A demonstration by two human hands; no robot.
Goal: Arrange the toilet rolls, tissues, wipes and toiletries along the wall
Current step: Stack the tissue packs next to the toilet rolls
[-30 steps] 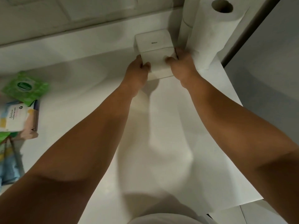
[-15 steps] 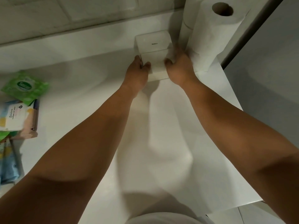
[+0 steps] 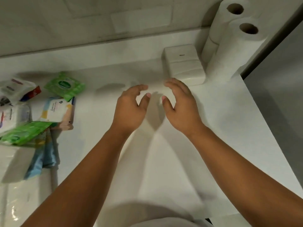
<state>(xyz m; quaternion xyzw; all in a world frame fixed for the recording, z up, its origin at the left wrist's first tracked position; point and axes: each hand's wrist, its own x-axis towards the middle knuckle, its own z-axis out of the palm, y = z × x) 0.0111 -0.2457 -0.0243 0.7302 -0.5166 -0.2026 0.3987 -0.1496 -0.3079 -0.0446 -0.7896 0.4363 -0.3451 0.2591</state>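
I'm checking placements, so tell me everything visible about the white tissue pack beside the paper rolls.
The white tissue pack is a rectangular block, seemingly soft-wrapped, with a small dark mark on top and faint seams across its front. It sits on the white counter near the wall, close beside a paper roll. The left hand and right hand hover open before it, holding nothing.

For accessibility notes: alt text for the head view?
Left hand and right hand hover open above a white counter. A white tissue pack sits beside two upright paper rolls at the wall; wipes packets lie piled far left.
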